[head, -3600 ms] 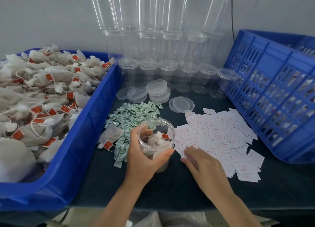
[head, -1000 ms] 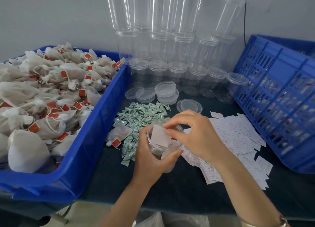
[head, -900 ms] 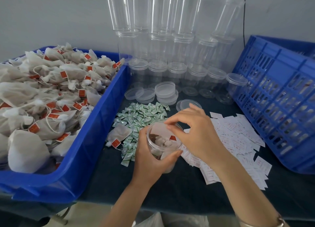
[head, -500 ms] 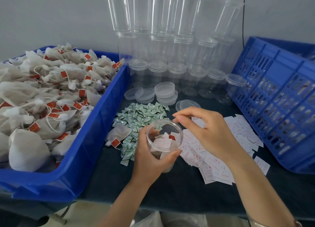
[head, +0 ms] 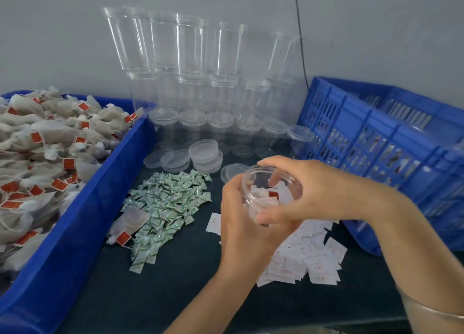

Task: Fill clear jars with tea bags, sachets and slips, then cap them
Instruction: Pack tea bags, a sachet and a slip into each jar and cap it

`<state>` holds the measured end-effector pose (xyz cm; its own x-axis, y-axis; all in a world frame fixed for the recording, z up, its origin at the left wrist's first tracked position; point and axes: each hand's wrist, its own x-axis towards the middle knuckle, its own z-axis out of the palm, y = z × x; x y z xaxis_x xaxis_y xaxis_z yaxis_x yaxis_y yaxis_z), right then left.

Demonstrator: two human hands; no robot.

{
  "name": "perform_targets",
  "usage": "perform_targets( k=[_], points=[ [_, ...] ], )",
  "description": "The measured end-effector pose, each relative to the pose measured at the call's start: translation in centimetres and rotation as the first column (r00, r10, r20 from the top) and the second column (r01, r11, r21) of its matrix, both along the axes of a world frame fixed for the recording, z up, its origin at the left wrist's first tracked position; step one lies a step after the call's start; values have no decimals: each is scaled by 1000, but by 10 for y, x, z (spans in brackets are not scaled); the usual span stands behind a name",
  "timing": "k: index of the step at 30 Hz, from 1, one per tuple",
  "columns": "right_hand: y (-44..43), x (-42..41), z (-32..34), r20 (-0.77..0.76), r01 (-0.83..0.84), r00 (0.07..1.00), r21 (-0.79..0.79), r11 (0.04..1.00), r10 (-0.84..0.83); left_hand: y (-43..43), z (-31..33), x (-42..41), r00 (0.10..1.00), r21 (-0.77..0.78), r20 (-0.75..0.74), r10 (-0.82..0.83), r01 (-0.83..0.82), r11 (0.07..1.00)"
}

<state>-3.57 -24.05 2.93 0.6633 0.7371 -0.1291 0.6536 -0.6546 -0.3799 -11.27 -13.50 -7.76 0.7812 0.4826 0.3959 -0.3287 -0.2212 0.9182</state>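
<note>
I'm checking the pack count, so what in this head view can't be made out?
All head view.
1. Contents of the jar: the left hand and right hand wrap it, and it is blurred; no count.
2. Whether it is capped: clear plastic, blurred.
3. Print on the slips: too small.
4. Inside the blue crate: behind its slotted wall, cut by the right edge.

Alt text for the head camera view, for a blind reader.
The left hand and right hand hold a clear, part-filled jar over a dark table. Nearby: sachets, slips, lids, empty jars, a bin of tea bags, a crate.
</note>
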Motion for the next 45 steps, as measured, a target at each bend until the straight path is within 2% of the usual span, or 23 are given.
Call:
perform_targets(
  k=[3, 5, 6, 8, 10, 14, 16, 20, 22, 26, 29, 31, 34, 39, 45],
  points=[
    [-34, 5, 40, 126, 52, 990, 79, 996, -62, -21, 35, 19, 970, -24, 92, -226, 229, 973],
    [-59, 12, 66, 180, 98, 974, 203, 974, -136, -34, 57, 33, 924, 9, 120, -362, 364, 931],
    [-73, 18, 79, 187, 127, 965, 284, 950, -184, -41, 66, 41, 913, 57, 117, -390, 386, 921],
    [-104, 35, 105, 192, 193, 934, 438, 878, -301, -55, 81, 57, 926, 200, 118, -358, 331, 922],
    [-136, 55, 128, 210, 275, 871, 541, 795, -445, -70, 91, 71, 927, 287, 154, -341, 288, 914],
    [-189, 99, 155, 252, 488, 683, 541, 685, -686, -97, 101, 102, 895, 327, 85, -438, 390, 861],
    [-210, 123, 156, 292, 597, 587, 474, 648, -755, -109, 108, 119, 873, 342, 54, -484, 439, 831],
    [-240, 167, 141, 398, 766, 486, 234, 599, -778, -129, 120, 153, 833, 377, -40, -552, 524, 763],
    [-252, 184, 129, 396, 806, 509, 94, 585, -765, -139, 123, 165, 818, 418, -97, -567, 551, 723],
    [-265, 204, 97, 262, 786, 618, -221, 577, -741, -152, 130, 183, 789, 506, -218, -575, 595, 624],
    [-274, 221, 69, 199, 755, 616, -424, 499, -762, -159, 131, 192, 785, 620, -320, -530, 597, 510],
    [-277, 233, 53, 215, 706, 636, -549, 447, -741, -161, 130, 199, 810, 714, -338, -478, 552, 430],
    [-281, 242, 39, 278, 619, 693, -703, 350, -666, -163, 127, 205, 824, 768, -323, -466, 516, 379],
    [-281, 246, 34, 240, 486, 761, -826, 284, -603, -165, 123, 211, 819, 781, -302, -488, 506, 366],
    [-270, 242, 37, 84, 399, 710, -867, 300, -700, -166, 121, 210, 829, 778, -258, -497, 483, 402]
  ],
)
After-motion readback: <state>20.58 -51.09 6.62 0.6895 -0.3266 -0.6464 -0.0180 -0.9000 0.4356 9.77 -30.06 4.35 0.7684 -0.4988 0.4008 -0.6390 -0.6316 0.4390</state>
